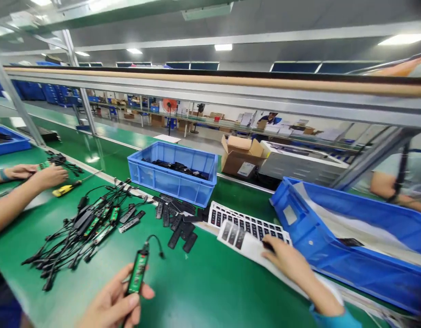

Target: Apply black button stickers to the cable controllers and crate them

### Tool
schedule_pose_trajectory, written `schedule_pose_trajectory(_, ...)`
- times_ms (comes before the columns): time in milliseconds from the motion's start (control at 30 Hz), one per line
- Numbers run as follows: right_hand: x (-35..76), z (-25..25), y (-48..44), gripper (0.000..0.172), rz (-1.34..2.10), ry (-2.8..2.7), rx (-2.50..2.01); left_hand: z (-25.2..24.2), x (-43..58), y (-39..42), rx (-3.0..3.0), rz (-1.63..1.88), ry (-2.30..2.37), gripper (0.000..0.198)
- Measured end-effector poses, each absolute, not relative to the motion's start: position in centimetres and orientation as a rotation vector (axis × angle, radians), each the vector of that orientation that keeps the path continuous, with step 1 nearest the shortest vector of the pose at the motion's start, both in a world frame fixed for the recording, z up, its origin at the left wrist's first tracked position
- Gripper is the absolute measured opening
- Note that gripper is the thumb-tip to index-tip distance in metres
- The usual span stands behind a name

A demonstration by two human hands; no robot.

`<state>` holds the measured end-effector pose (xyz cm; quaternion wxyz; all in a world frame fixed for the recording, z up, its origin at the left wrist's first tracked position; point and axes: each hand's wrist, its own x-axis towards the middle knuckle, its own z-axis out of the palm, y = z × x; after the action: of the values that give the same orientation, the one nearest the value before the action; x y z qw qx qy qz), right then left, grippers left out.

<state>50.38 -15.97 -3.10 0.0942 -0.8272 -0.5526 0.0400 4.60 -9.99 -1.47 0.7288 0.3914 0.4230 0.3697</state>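
My left hand (116,296) grips a slim black device with a green circuit board (138,272) exposed on its face; a short black cable (157,241) curls from its top end. To the right, my right hand (289,259) pinches a small dark piece, apparently a black label (268,246), over a white label sheet (251,248). That sheet carries rows of black labels and looks blurred and slightly lifted. Beneath it lies another label sheet (244,221). Several black covers (178,221) are heaped beyond my left hand.
On the left lies a pile of cabled boards (90,223). A co-worker's hands (48,175) work there beside a yellow tool (65,189). A blue bin (172,182) of black parts stands behind; a larger blue bin (316,241) stands right. A metal shelf rail (210,91) crosses overhead.
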Motion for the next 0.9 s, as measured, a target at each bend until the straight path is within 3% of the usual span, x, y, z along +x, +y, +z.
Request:
schedule_pose_trajectory(133, 49.5, -2.6, -11.6, 0.033, 0.074, -1.483, -2.219, -4.9, 6.9, -10.6, 0.853, 0.706, 0.806, 0.057)
schedule_pose_trajectory(200, 45.1, -2.6, -10.5, 0.039, 0.418, -1.39, -1.925, -6.6, 7.7, -10.5, 0.851, 0.653, 0.751, 0.056)
schedule_pose_trajectory(300, 36.5, -2.6, -10.8, 0.045, 1.232, -1.137, -1.545, -7.9, 8.5, -10.5, 0.846, 0.624, 0.737, 0.059)
schedule_pose_trajectory(400, 30.2, -2.8, -11.4, 0.036, 1.536, -0.93, -1.238, -8.1, 8.8, -10.6, 0.869, 0.636, 0.775, 0.06)
schedule_pose_trajectory(500, 27.9, -3.4, -11.4, 0.031, 1.622, -0.862, -1.111, -8.3, 8.8, -10.5, 0.869, 0.66, 0.788, 0.063)
schedule_pose_trajectory(767, 28.9, -3.7, -11.7, 0.044, 1.543, -1.01, -1.345, -6.5, 9.4, -10.2, 0.875, 0.592, 0.778, 0.06)
schedule_pose_trajectory(833, 29.3, -3.1, -12.0, 0.039, 1.444, -1.236, -1.394, -5.9, 9.7, -10.2, 0.892, 0.577, 0.755, 0.058)
schedule_pose_trajectory(900, 29.5, -2.7, -12.4, 0.024, 1.353, -1.406, -1.375, -5.7, 9.8, -10.2, 0.926, 0.547, 0.733, 0.053)
